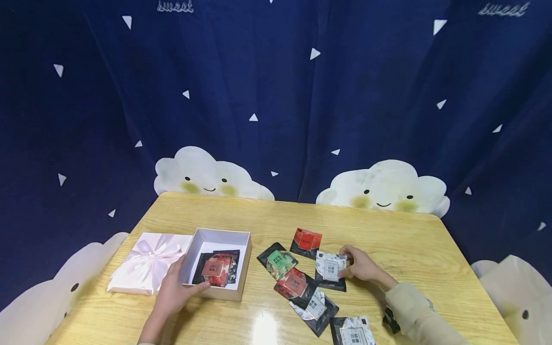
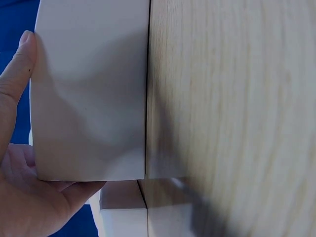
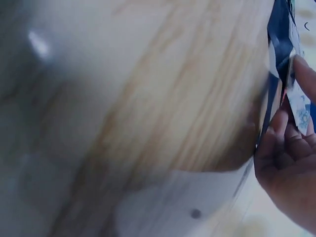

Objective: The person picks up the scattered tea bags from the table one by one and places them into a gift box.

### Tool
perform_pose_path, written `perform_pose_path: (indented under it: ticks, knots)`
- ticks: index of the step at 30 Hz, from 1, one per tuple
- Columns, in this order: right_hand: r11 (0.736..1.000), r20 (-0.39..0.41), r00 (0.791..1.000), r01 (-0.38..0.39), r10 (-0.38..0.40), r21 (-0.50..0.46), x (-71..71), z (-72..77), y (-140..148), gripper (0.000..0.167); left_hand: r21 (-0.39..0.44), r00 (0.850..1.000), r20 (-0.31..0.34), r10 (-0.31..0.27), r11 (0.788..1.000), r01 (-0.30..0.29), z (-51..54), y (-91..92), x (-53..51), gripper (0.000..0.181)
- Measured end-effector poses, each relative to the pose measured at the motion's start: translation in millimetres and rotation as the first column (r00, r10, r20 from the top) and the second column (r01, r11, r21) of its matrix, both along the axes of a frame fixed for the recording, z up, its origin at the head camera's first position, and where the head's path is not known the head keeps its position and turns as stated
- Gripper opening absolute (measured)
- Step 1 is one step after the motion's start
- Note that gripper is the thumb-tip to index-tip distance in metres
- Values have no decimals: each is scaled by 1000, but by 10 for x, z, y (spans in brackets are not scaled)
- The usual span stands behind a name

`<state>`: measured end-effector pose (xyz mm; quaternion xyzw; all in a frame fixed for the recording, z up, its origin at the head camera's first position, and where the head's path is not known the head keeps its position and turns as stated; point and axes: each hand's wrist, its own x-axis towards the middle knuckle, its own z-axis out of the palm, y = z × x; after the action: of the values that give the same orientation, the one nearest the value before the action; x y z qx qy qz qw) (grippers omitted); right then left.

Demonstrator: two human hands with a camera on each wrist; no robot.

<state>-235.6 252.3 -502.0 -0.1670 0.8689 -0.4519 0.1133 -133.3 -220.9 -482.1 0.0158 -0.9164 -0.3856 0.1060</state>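
My left hand grips a near corner of an open white box, thumb at the front rim and fingers along the left side. In the left wrist view, the thumb lies at the rim of the box wall. Several sachets lie in the box, a red and black sachet on top. My right hand pinches the right edge of a white and black sachet on the table. In the right wrist view, that sachet shows edge-on between thumb and fingers.
A white lid with a ribbon bow lies left of the box. Nearby are a red sachet, a green one, another red one overlapping a white one, and a further white one. A black object shows beneath the right sleeve.
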Motion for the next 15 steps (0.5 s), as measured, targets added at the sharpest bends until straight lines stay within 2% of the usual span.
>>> perform_pose_path:
  ticks: [6, 15]
  knots:
    - [992, 61, 998, 0, 8, -128, 20, 36, 25, 35, -5, 1000, -15, -2, 1000, 2, -11, -8, -4, 101]
    - [976, 114, 993, 9, 16, -215, 36, 120, 90, 29, 1, 1000, -14, -1, 1000, 1, -23, -4, -13, 102]
